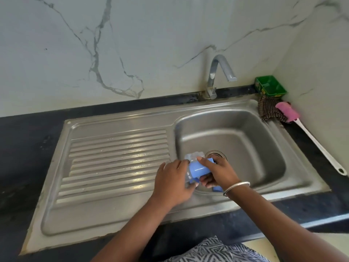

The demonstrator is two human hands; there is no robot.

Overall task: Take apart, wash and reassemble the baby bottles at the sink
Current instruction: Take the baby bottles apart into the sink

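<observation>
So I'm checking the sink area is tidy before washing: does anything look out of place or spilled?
Nothing spilled. Only the bottle brush looks askew: it lies diagonally across the counter, its pink head resting on the checked cloth.

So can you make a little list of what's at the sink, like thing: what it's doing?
left hand: grips clear bottle
right hand: grips blue cap
tap: no water running
pink brush: lies right of sink, on checked cloth
green tub: back corner
drainboard: wet
</observation>
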